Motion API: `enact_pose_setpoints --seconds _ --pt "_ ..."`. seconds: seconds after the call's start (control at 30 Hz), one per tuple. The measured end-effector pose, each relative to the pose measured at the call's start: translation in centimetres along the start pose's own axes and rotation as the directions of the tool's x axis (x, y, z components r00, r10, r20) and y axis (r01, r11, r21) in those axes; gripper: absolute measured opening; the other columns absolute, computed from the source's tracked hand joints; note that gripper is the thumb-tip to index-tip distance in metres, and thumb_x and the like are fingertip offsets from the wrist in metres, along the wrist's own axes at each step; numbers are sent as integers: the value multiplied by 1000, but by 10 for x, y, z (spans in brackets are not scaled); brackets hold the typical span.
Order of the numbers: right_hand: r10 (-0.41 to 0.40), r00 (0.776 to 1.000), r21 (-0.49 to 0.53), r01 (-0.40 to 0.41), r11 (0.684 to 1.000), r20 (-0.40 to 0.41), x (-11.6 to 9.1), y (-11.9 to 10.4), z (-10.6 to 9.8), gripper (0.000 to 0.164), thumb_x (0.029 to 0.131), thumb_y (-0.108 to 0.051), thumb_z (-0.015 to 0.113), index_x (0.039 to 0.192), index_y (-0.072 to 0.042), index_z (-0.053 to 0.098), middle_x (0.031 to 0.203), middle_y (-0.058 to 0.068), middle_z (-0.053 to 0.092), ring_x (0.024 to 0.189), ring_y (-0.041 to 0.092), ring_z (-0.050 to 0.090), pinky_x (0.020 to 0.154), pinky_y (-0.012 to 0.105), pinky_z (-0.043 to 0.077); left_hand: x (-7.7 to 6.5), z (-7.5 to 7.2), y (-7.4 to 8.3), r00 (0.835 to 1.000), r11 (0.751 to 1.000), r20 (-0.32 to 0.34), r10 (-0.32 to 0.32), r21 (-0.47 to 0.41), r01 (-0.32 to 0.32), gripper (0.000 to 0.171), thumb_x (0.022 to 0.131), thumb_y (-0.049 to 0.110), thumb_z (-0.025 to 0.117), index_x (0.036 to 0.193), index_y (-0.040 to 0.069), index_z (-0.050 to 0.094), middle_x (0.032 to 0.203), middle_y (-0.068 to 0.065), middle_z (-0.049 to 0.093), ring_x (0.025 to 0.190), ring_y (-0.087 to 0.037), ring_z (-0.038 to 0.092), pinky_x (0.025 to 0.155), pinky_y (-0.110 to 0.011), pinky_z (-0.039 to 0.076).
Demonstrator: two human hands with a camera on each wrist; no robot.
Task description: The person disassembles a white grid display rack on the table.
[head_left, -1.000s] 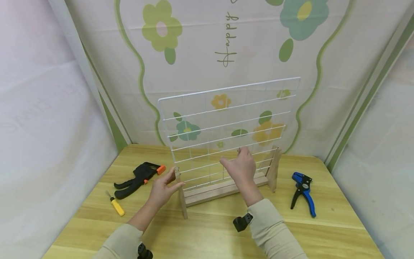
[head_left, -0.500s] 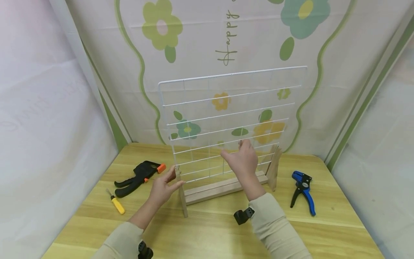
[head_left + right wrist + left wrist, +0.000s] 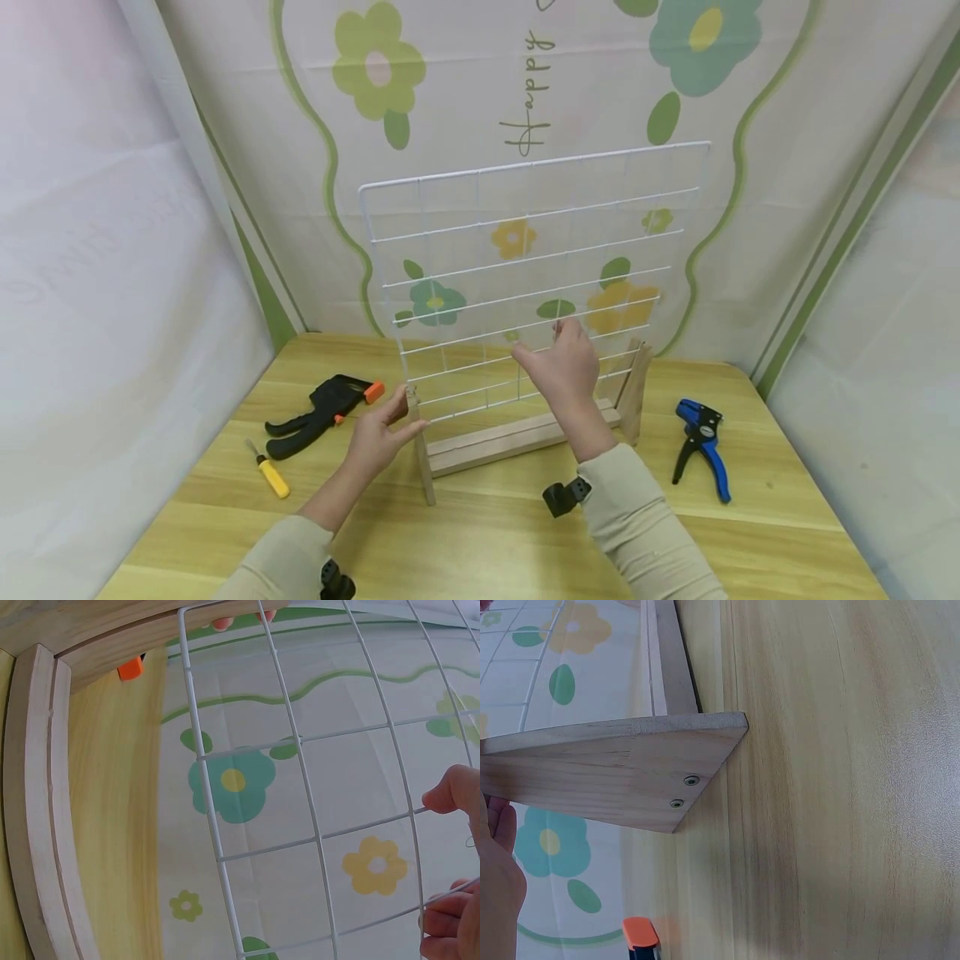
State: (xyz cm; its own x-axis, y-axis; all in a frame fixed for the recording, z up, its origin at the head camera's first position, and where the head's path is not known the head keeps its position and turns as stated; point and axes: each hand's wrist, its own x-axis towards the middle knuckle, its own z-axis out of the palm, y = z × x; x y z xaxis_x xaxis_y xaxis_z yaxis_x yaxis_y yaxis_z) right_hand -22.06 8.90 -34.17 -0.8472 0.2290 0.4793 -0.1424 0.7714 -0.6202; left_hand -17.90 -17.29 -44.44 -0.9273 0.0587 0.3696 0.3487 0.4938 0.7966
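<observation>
A white wire grid panel [image 3: 532, 164] stands nearly upright above a wooden stand [image 3: 487, 447], tilted slightly in the head view. My right hand [image 3: 566, 375] grips its wires near the middle, fingers curled round them in the right wrist view, where the grid's lower edge [image 3: 212, 817] hangs apart from the wooden crossbar [image 3: 37, 802]. My left hand [image 3: 377, 440] holds the top of the stand's left side board [image 3: 422, 471], thumb on the near side. Two screw heads [image 3: 691, 781] show on that board's outer face [image 3: 615, 776] in the left wrist view.
A black clamp [image 3: 322, 412] with orange pads and a yellow-handled screwdriver [image 3: 273, 479] lie at the left. Blue and black wire strippers [image 3: 705, 442] lie at the right. A flowered cloth wall [image 3: 465, 108] rises behind the wooden table [image 3: 487, 550].
The wire grid has risen, its lower edge lifting away from the crossbar. My right hand has moved slightly upward with it. The left hand and the stand keep their place.
</observation>
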Motion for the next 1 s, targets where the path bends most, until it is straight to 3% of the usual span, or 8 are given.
enact_pose_setpoints --seconds 0.67,1.0 --pt "-54 997 -14 53 998 -60 7 -5 -4 51 66 -41 71 94 -1 55 73 7 56 55 20 43 43 27 35 1 2 -4 999 1000 -19 27 8 -27 69 76 19 76 134 -3 45 120 -22 57 103 -36 61 83 -47 51" --pt "-45 998 -28 44 999 -49 9 -7 -8 53 66 -44 71 93 -3 53 73 6 54 54 20 40 43 27 32 -1 2 -3 999 999 -20 44 8 -44 69 76 16 76 133 -5 44 120 -24 56 102 -37 61 82 -48 51"
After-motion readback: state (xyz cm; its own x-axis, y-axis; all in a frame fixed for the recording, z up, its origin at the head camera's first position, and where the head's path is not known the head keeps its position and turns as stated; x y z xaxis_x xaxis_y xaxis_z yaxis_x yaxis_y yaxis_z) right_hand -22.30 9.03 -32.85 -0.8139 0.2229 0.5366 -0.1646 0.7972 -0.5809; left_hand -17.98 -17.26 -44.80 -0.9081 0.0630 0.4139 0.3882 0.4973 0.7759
